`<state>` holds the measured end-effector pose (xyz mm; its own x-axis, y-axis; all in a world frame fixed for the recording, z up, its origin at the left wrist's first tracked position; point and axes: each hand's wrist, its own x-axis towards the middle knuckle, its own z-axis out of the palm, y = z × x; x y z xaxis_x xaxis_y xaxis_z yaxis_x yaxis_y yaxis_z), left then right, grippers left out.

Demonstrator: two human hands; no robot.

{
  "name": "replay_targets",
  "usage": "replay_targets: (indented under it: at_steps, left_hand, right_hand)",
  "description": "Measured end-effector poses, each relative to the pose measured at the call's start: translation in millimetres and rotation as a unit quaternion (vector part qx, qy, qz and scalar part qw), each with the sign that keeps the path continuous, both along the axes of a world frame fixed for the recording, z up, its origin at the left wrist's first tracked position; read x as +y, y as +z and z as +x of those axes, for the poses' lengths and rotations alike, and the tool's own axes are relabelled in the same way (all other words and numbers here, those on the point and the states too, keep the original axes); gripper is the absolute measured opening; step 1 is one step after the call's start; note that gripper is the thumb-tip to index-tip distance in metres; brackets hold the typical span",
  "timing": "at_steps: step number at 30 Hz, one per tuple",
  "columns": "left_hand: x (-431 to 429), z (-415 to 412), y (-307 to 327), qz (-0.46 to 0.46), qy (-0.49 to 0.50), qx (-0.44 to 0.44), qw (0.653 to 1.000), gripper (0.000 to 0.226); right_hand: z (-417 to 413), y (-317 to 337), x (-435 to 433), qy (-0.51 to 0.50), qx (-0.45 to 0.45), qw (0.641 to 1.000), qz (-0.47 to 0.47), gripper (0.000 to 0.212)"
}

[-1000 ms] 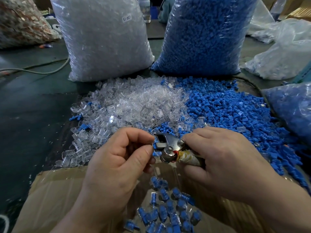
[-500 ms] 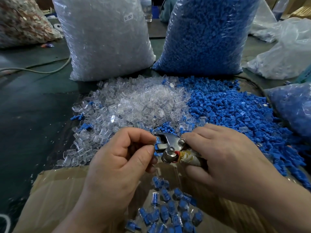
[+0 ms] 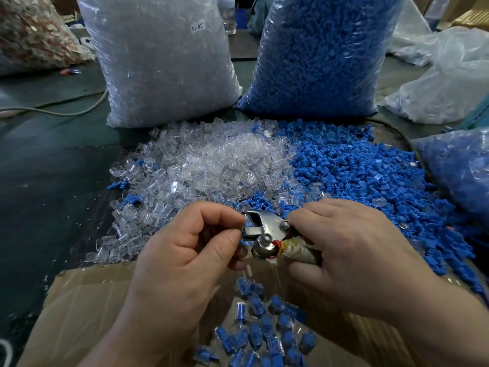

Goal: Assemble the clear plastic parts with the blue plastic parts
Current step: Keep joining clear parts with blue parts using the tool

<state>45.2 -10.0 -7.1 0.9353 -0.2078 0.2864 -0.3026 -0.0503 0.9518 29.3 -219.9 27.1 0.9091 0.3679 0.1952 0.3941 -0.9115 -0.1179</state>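
Nothing has moved in the past second: the left hand still pinches a blue part in the mouth of the metal press tool, and the right hand grips its handle. Likely mid-press. Assembled pieces lie below the tool, clear parts beyond it.

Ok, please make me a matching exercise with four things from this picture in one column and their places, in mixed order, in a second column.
Things:
1. clear pile
2. blue pile
3. tool
4. joined parts

Places:
A. in the box
B. in the right hand
C. in front of the blue bag
D. in front of the clear bag

Pairs: 1-D, 2-C, 3-B, 4-A
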Motion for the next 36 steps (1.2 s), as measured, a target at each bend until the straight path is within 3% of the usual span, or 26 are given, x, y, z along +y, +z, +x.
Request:
replay_targets:
  at_steps: [10, 13, 16, 21, 26, 31, 36]
  left_hand:
    - [0.2, -1.4, 2.9, 0.022, 0.021, 0.004, 1.0, 0.016]
    - [0.2, 0.4, 2.7, 0.022, 0.071, 0.038, 0.996, 0.012]
    - [-0.1, 2.9, 1.2, 0.048, 0.071, 0.107, 0.991, 0.022]
    - [-1.9, 5.7, 3.2, 0.055, 0.061, 0.182, 0.98, 0.025]
    - [-4.5, 5.4, -1.1, 0.058, 0.06, 0.214, 0.973, 0.025]
    - [-8.6, 2.4, -7.5, 0.067, 0.083, 0.202, 0.973, 0.021]
    - [-12.2, -3.2, 0.3, 0.155, 0.111, 0.077, 0.979, 0.013]
  right_hand:
    - [-0.8, -1.7, 1.0, -0.023, -0.018, 1.0, 0.008, 0.026]
    - [4.8, -8.3, -1.9, -0.03, -0.045, 0.998, -0.019, 0.045]
    - [15.9, -12.3, -10.2, -0.062, -0.065, 0.994, -0.068, 0.065]
    - [31.6, -17.2, -12.2, -0.085, -0.02, 0.988, -0.13, 0.065]
    - [31.8, -13.1, -8.6, -0.086, 0.033, 0.991, -0.102, 0.067]
    - [14.7, -4.6, 12.2, -0.033, -0.05, 0.998, 0.001, 0.042]
    - [5.9, -8.9, 30.3, 0.051, -0.076, 0.996, 0.0, 0.011]
